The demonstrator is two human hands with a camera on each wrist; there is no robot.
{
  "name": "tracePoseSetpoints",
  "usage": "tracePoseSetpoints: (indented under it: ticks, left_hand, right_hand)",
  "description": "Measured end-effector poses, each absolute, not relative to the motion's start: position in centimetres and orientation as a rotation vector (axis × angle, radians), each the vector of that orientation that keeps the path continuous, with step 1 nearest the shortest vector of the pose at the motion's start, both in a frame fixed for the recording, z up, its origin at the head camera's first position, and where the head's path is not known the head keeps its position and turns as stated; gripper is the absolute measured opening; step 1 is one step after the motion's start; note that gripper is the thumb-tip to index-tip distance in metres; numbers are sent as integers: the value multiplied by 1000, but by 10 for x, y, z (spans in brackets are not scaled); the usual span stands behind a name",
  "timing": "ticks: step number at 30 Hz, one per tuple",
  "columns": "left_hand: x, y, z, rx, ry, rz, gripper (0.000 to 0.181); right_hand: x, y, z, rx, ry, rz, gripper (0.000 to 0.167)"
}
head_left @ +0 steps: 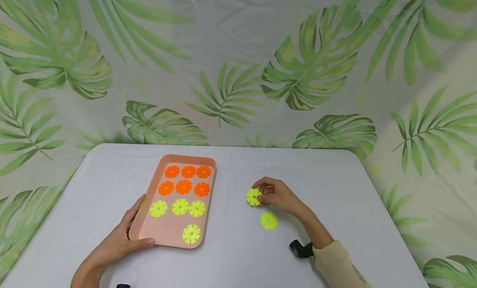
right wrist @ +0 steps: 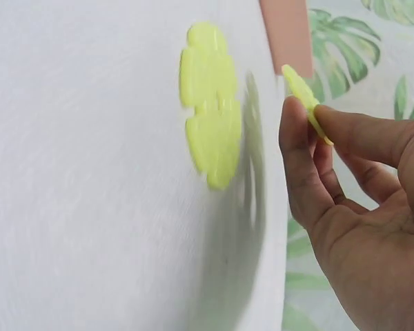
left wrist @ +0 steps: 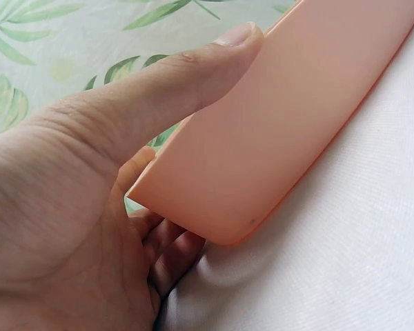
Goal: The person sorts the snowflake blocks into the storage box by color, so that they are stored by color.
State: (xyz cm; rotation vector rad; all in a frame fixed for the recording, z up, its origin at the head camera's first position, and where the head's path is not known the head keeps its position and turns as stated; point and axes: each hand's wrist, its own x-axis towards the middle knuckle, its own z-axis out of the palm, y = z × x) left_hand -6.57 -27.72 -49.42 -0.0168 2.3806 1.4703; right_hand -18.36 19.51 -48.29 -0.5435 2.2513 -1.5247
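Note:
My right hand pinches a yellow-green notched plastic disc between thumb and fingers, above the table. In the right wrist view this disc shows almost edge-on. A second yellow-green disc lies flat on the cloth, just nearer than the hand. At the left, my left hand grips the near left corner of a pink tray, its thumb along the near rim and its fingers at the left side. In the left wrist view the thumb presses the wall of the tray; some fingertips are hidden behind the corner.
Inside the tray, several orange discs form two rows at the far end, with several yellow-green discs nearer. A white cloth covers the table. A dark device sits by the right wrist. Leaf-print fabric hangs behind.

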Motion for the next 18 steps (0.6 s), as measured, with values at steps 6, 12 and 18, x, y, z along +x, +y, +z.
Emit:
tracePoseSetpoints:
  ticks: [6,12,18]
  left_hand:
    - [-66,-277,-495,-2,2394,1460,118]
    - [-65,-278,-494,-20,2362,1476,120]
    - [-66,-277,-495,-19,2363,1476,119]
  right_hand:
    - [-182,182,-480,-561,2250,-1498,30]
    - [-182,164,-478,-577,2220,-1484,29]
    - [-182,145,-474,-603,2237,-1445,28]
